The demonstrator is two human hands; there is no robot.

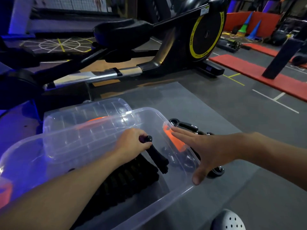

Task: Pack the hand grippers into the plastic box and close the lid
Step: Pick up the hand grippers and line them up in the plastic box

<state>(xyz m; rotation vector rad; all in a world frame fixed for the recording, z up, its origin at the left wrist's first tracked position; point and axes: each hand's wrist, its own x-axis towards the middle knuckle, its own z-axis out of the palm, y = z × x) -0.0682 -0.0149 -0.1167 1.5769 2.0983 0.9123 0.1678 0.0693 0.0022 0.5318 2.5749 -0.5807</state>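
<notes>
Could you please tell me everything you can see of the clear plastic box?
The clear plastic box is a long, see-through tub with rounded corners, standing open on a grey floor mat. An orange latch sits at its right end. A row of black hand grippers lies inside. The left hand reaches in, gripping one more black hand gripper. The open right hand is above the right end; contact is unclear. The clear lid lies along its far side, overlapping the rim.

In the plastic box (174,195) lie hand grippers (132,180); the lid (74,113) sits just behind (seen partly through its wall), more grippers (187,126) to its right.
</notes>
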